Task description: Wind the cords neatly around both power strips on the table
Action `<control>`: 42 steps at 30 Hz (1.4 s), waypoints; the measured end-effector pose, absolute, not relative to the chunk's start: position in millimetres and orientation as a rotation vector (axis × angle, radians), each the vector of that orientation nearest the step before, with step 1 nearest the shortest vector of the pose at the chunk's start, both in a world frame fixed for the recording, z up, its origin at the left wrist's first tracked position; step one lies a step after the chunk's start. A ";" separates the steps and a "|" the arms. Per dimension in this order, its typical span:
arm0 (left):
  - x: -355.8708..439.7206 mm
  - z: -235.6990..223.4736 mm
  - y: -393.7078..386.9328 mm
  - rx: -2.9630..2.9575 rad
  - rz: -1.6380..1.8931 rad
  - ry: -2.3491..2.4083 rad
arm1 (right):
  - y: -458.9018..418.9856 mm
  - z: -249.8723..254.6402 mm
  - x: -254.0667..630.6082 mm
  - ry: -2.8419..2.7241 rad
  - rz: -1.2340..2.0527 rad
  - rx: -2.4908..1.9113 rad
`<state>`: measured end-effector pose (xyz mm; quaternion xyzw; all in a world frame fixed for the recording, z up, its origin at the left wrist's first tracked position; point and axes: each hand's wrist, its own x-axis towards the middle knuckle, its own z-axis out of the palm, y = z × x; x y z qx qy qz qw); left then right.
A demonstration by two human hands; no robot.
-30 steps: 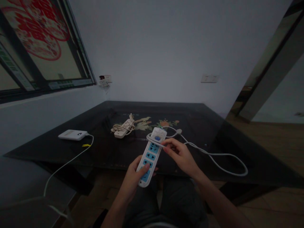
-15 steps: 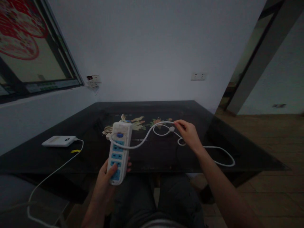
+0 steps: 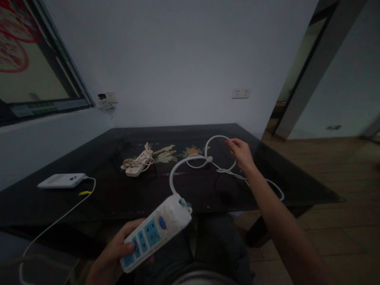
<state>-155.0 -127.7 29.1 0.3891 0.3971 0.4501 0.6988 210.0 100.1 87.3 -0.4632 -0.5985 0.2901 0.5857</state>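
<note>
My left hand (image 3: pixel 114 253) grips a white power strip (image 3: pixel 157 231) with blue sockets, low over my lap and tilted up to the right. Its white cord (image 3: pixel 190 160) arcs up from the strip's end onto the dark glass table (image 3: pixel 124 198) and loops across it. My right hand (image 3: pixel 242 152) reaches far over the table and pinches this cord, lifting a loop off the surface. More of the cord trails along the table's right side.
A second, beige power strip (image 3: pixel 136 164) with its cord bundled lies mid-table. A white power bank (image 3: pixel 61 180) with a cable sits at the left edge. Wall sockets (image 3: pixel 240 93) are behind, a window at left, a doorway and wooden floor at right.
My left hand dropped the strip down toward my lap and tilted it sideways. My right hand left the strip and moved out along the cord, farther across the table.
</note>
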 end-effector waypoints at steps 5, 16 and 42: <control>-133.8 41.5 -118.8 0.757 1.235 0.906 | 77.7 44.4 175.3 -1.751 0.823 -1.148; -130.2 27.3 -104.2 0.717 1.274 1.022 | 10.2 48.5 254.2 -1.743 0.109 -1.406; -127.7 6.7 -114.5 0.674 1.266 1.086 | -34.9 -2.8 307.3 -0.829 0.414 -1.446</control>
